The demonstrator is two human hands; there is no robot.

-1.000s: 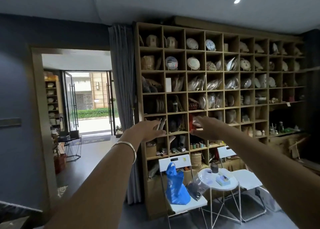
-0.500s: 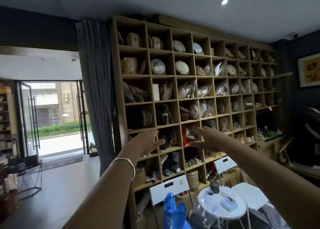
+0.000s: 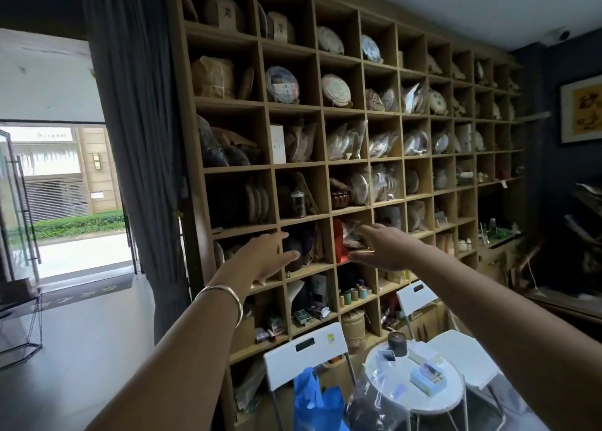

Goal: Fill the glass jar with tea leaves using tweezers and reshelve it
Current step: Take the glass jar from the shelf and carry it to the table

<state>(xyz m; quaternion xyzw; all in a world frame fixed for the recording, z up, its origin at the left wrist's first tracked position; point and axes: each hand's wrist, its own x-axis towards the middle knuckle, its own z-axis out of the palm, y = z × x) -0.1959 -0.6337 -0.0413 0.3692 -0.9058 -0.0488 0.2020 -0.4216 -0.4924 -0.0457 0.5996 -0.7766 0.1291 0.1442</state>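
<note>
— Where is the glass jar [image 3: 298, 203] now?

— It stands upright in a compartment of the wooden shelf [image 3: 325, 163], one row higher than the fingers of both hands. It has a lid and dark content inside. No hand touches it; it is above the gap between the two hands, a little nearer to the left one.

— And how are the hands?

— Both arms are stretched forward to the shelf. The left hand [image 3: 262, 256], with a metal bangle [image 3: 224, 300] on its wrist, has its fingers straight and a little apart, and they hold nothing. The fingertips are in front of the compartment just under the jar, where a dark round object [image 3: 293, 254] lies. The right hand [image 3: 382, 248] is also spread, thumb below and fingers above, holding nothing. It is in front of the next compartment to the right, near a red package [image 3: 338, 241].

— What is below the hands?

— Well under the right fingers there is a small round white counter [image 3: 423, 401] with a dark cylinder [image 3: 397, 342] and a pale blue box [image 3: 428, 378] on it. Under the left fingers stands a white folding chair [image 3: 306, 355], with a blue bag [image 3: 317, 401] on it.
</note>
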